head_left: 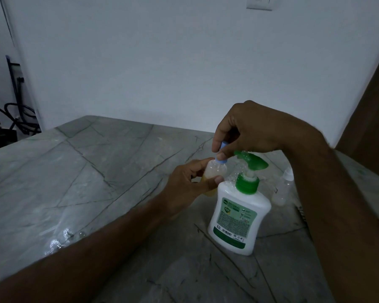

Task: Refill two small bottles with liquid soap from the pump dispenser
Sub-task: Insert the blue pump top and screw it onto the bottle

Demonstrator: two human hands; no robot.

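A white pump dispenser [239, 217] with a green pump head [253, 161] stands on the grey marble table [85, 171]. Just left of it, my left hand [184, 189] grips a small clear bottle [214, 171] that holds yellowish soap in its lower part. My right hand [247, 132] pinches the bottle's light blue cap [221, 154] on the neck from above. A second small clear bottle [283, 186] stands behind the dispenser to the right, partly hidden by my right forearm.
A white wall runs behind the table, with a switch plate [259, 3] high up. Dark cables [20, 114] hang at the far left past the table's edge. A brown wooden panel [372, 106] stands at the right.
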